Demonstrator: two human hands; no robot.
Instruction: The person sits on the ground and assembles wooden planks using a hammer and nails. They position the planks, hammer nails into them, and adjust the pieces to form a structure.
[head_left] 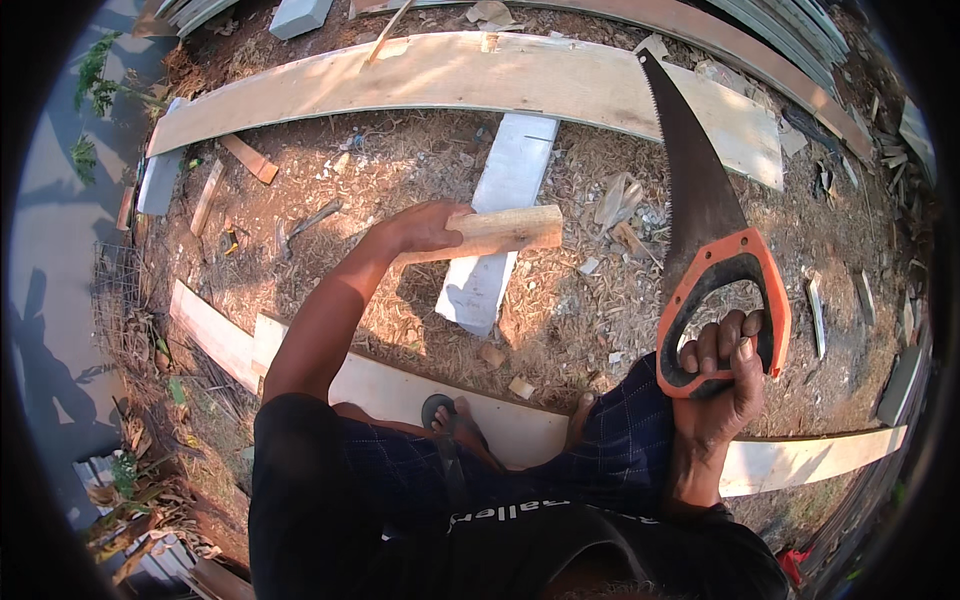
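Observation:
My right hand (725,365) is wrapped round the orange and black handle of a hand saw (700,190). The dark blade points away from me, its toothed edge facing left, apart from any wood. With my left hand (425,228) I grip the left end of a short wooden block (515,230); the thumb shows on its near side, while the other fingers are partly hidden. The block lies across a pale, light-coloured board (510,165) that runs away from me on the ground. I cannot tell whether the block rests on that board or is held just above it.
A long wide plank (330,85) spans the far side. Another plank (390,385) lies by my feet, with a further piece (800,465) at the near right. Wood shavings and offcuts litter the dirt. A hammer-like tool (312,218) lies left of my block.

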